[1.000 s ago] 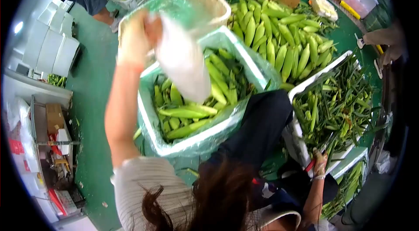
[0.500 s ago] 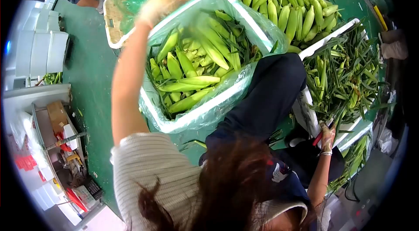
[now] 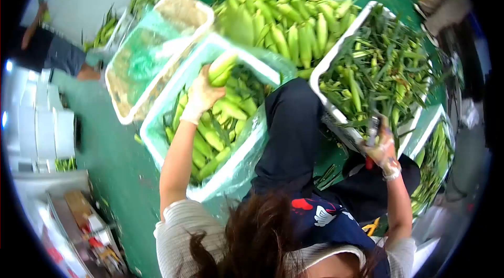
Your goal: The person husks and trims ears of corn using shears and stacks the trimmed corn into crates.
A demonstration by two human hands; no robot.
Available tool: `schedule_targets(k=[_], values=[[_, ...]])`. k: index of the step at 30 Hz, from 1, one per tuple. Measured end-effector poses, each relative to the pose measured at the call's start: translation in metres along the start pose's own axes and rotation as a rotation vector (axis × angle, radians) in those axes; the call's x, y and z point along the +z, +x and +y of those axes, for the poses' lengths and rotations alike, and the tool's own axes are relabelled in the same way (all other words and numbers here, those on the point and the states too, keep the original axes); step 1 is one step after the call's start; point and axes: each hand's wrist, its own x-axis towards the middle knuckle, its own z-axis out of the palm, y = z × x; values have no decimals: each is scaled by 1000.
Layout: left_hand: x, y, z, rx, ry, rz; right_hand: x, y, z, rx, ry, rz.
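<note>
My left hand (image 3: 202,97), in a pale glove, is closed around an ear of corn in its green husk (image 3: 223,68). It is above the foam box (image 3: 149,144) lined with clear green plastic, where more husked-on ears of corn (image 3: 210,133) lie. My gloved right hand (image 3: 382,149) grips what look like pruning shears (image 3: 374,128), with a metal head and a red handle. They are at the near edge of a white crate (image 3: 336,112) heaped with green husks and leaves (image 3: 375,68).
A large pile of corn (image 3: 299,28) lies beyond the box. A plastic-lined beige basket (image 3: 118,102) stands at the left. Another box of greens (image 3: 433,168) is at the right. My bent knee (image 3: 294,115) sits between box and crate. Another person (image 3: 55,49) is at far left.
My left hand, blurred earlier above the far rim of the box, is now lower over the box with an ear of corn. My right hand has raised the shears toward the crate. The view has shifted.
</note>
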Motion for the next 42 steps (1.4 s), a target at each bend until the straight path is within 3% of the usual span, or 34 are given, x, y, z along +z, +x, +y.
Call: schedule_targets(k=[1, 3, 7, 9, 10, 11, 13, 15, 17, 18, 20, 22, 23, 24, 25, 26, 27, 28, 29, 31, 32, 33, 34, 36, 37, 39, 40, 41, 42], values=[[-3, 27, 47, 151, -2, -27, -3, 4, -23, 10, 2, -45], [25, 75, 110, 528, -200, -33, 6, 15, -19, -235, -68, 80], [73, 101, 248, 666, -45, -324, -7, 42, -1, -131, 196, 198], [87, 91, 301, 677, 94, -489, -22, 44, 14, -108, 93, 267], [100, 86, 319, 786, 175, -529, -29, 45, 25, -142, 58, 308], [117, 83, 329, 791, 134, -551, -35, 46, 33, -174, 21, 343], [146, 82, 352, 780, 128, -643, -53, 41, 47, -44, 207, 170], [161, 85, 370, 826, 189, -613, -51, 42, 77, -12, 235, 206], [167, 91, 384, 870, 267, -553, -48, 38, 101, 283, 437, 120], [194, 109, 368, 1067, 262, -338, -42, 36, 122, 333, 513, 113], [205, 117, 372, 1146, 428, -352, -39, 41, 139, 359, 779, 125], [211, 103, 381, 1328, 646, -365, -44, 49, 133, 256, 449, 309], [221, 98, 377, 1379, 328, -395, -54, 51, 110, 221, 337, 362], [227, 90, 379, 1382, 229, -403, -55, 65, 119, 184, 274, 206], [228, 82, 379, 1370, 240, -316, -24, 92, 156, -38, 373, 271], [223, 73, 386, 1344, 459, -287, -46, 84, 125, -41, 508, 214], [211, 64, 389, 1233, 352, -181, -38, 86, 127, -66, 718, 349], [242, 63, 366, 1095, 68, 187, -26, 95, 150, -6, 766, 473], [235, 62, 360, 855, 54, 325, -25, 102, 152, 58, 977, 535], [286, 91, 333, 298, -636, 137, -10, 114, 188, 282, 1175, 486], [260, 94, 333, 27, -804, -306, -23, 94, 143, 244, 1235, 431], [237, 93, 338, -259, -961, -762, -5, 98, 155, 207, 1216, 478], [250, 96, 330, -265, -963, -748, 17, 102, 169, 160, 1084, 479], [297, 98, 319, -351, -917, -470, 30, 105, 173, 77, 726, 426], [296, 96, 316, -361, -916, -473, 30, 104, 166, 30, 504, 383], [285, 102, 309, -145, -903, -468, 28, 109, 175, 145, 644, 459], [267, 102, 310, -206, -1061, -589, 2, 107, 169, 245, 883, 311], [263, 105, 305, -278, -1198, -528, -12, 105, 170, 132, 1289, 227], [257, 110, 300, -199, -1301, -464, -29, 96, 164, 195, 1279, 244]])
